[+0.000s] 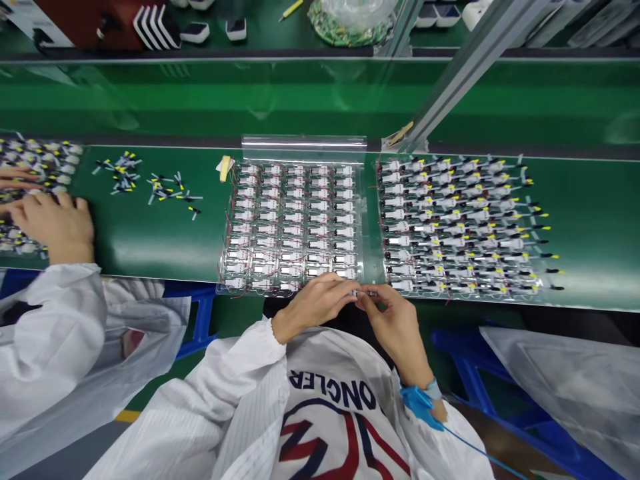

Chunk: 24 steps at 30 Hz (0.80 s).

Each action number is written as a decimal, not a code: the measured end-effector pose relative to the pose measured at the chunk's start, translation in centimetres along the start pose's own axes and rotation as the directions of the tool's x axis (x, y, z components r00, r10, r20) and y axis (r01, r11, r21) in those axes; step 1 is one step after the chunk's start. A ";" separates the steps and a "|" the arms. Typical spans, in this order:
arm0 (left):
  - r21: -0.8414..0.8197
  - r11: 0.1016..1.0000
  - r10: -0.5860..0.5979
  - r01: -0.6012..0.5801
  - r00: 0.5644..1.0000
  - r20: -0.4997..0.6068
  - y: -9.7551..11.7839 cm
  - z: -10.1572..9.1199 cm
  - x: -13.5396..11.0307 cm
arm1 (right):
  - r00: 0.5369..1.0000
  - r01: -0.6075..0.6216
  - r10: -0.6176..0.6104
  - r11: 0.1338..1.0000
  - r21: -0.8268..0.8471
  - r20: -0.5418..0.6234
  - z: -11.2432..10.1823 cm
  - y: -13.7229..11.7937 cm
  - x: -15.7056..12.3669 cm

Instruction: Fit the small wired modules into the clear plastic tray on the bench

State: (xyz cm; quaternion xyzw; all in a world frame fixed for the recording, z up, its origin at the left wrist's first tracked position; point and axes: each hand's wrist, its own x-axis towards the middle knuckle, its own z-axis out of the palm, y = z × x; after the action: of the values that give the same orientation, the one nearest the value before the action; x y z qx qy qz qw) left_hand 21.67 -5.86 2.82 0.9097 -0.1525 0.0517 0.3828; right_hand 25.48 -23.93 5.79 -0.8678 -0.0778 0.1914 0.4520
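Observation:
My left hand (323, 298) and my right hand (393, 319) meet at the bench's near edge, fingers closed on a small white and black part (356, 293) between them. Most of that part is hidden by the fingertips. Just beyond my left hand lies a clear plastic tray (361, 257) with rows of small white parts (294, 217) that have thin red wires. Right of it, a second tray (537, 288) carries similar white parts (443, 223) with black, yellow-marked pieces on them. A blue wrist strap (423, 405) circles my right wrist.
Loose black and yellow pieces (163, 189) lie on the green bench (150, 247) to the left. A co-worker's hand (57, 223) rests over another filled tray (65, 157). A metal post (450, 77) slants down behind the right tray. Blue stools (200, 320) stand below.

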 end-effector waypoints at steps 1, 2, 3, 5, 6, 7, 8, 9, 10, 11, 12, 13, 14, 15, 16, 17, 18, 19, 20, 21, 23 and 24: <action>0.003 1.000 0.009 -0.009 1.000 -0.004 0.0 0.0 0.0 | 1.000 0.006 -0.006 1.000 -0.009 0.010 -0.1 -0.2 -0.1; 0.009 1.000 0.024 -0.024 1.000 -0.010 0.0 0.0 0.0 | 1.000 0.012 -0.011 1.000 -0.026 0.017 -0.2 -0.4 -0.2; 0.018 0.999 0.046 -0.046 0.999 -0.018 0.0 0.0 0.0 | 1.000 0.018 -0.017 0.998 -0.055 0.019 -0.4 -0.7 -0.4; 0.050 0.995 0.094 -0.091 0.995 -0.045 0.0 0.0 0.0 | 0.999 0.032 -0.032 0.989 -0.148 0.002 -1.0 -1.2 -0.9; 0.074 0.991 0.113 -0.109 0.992 -0.056 0.0 0.0 0.0 | 0.999 0.037 -0.041 0.978 -0.205 -0.016 -1.4 -1.3 -1.2; 0.099 0.988 0.127 -0.121 0.990 -0.062 0.0 -0.1 0.0 | 0.998 0.038 -0.048 0.965 -0.258 -0.033 -1.7 -1.4 -1.6; 0.122 0.984 0.137 -0.129 0.988 -0.064 0.2 -0.1 0.0 | 0.997 0.038 -0.055 0.952 -0.303 -0.047 -2.1 -1.5 -1.9; 0.140 0.981 0.143 -0.134 0.988 -0.061 0.3 -0.1 0.0 | 0.996 0.038 -0.062 0.941 -0.336 -0.060 -2.5 -1.4 -2.2; 0.155 0.978 0.151 -0.141 0.987 -0.054 0.5 -0.2 -0.1 | 0.995 0.039 -0.069 0.934 -0.356 -0.071 -2.8 -1.3 -2.5; 0.168 0.974 0.159 -0.149 0.986 -0.047 0.8 -0.4 -0.2 | 0.994 0.041 -0.077 0.930 -0.364 -0.084 -3.1 -1.1 -2.7; 0.184 0.971 0.161 -0.150 0.986 -0.047 1.0 -0.7 -0.5 | 0.991 0.045 -0.086 0.930 -0.365 -0.098 -3.3 -0.8 -2.9; 0.201 0.970 0.153 -0.139 0.987 -0.056 1.1 -1.1 -0.7 | 0.990 0.047 -0.092 0.931 -0.361 -0.107 -3.5 -0.5 -3.0; 0.221 0.969 0.129 -0.110 0.989 -0.076 1.1 -1.7 -1.1 | 0.987 0.044 -0.096 0.932 -0.359 -0.129 -3.6 -0.1 -3.0; 0.242 0.969 0.084 -0.055 0.990 -0.111 0.8 -2.6 -1.5 | 0.988 0.039 -0.091 0.929 -0.368 -0.125 -3.7 0.4 -2.9; 0.263 0.964 0.017 0.026 0.987 -0.160 0.4 -3.8 -2.0 | 0.986 0.031 -0.088 0.928 -0.370 -0.138 -3.7 0.8 -2.6; 0.284 0.950 -0.069 0.133 0.972 -0.226 -0.3 -5.2 -2.5 | 0.987 0.027 -0.084 0.928 -0.370 -0.138 -3.6 1.1 -2.3; 0.302 0.918 -0.164 0.258 0.938 -0.304 -1.2 -6.9 -3.1 | 0.989 0.020 -0.072 0.931 -0.366 -0.129 -3.5 1.4 -1.9; 0.316 0.864 -0.261 0.392 0.885 -0.386 -2.3 -8.8 -3.6 | 0.991 0.017 -0.062 0.934 -0.357 -0.115 -3.3 1.6 -1.4; 0.323 0.786 -0.352 0.527 0.812 -0.466 -3.5 -10.8 -4.2 | 0.994 0.020 -0.056 0.937 -0.348 -0.095 -3.2 1.5 -1.0; 0.325 0.688 -0.434 0.649 0.727 -0.532 -4.8 -12.8 -4.7 | 0.996 0.027 -0.055 0.941 -0.338 -0.074 -2.9 1.4 -0.6; 0.306 0.470 -0.572 0.828 0.550 -0.608 -7.4 -16.3 -5.4 | 0.997 0.053 -0.069 0.947 -0.316 -0.039 -2.5 0.6 0.0; 0.290 0.370 -0.631 0.883 0.467 -0.619 -8.6 -17.6 -5.6 | 0.996 0.068 -0.081 0.950 -0.306 -0.031 -2.4 0.1 0.2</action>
State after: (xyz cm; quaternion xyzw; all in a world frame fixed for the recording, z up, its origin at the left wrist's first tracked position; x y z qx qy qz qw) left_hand 19.48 13.72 8.14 0.9062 0.4027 0.0958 0.0867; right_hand 26.60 -25.72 6.89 -0.9275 -0.1293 0.1412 0.3211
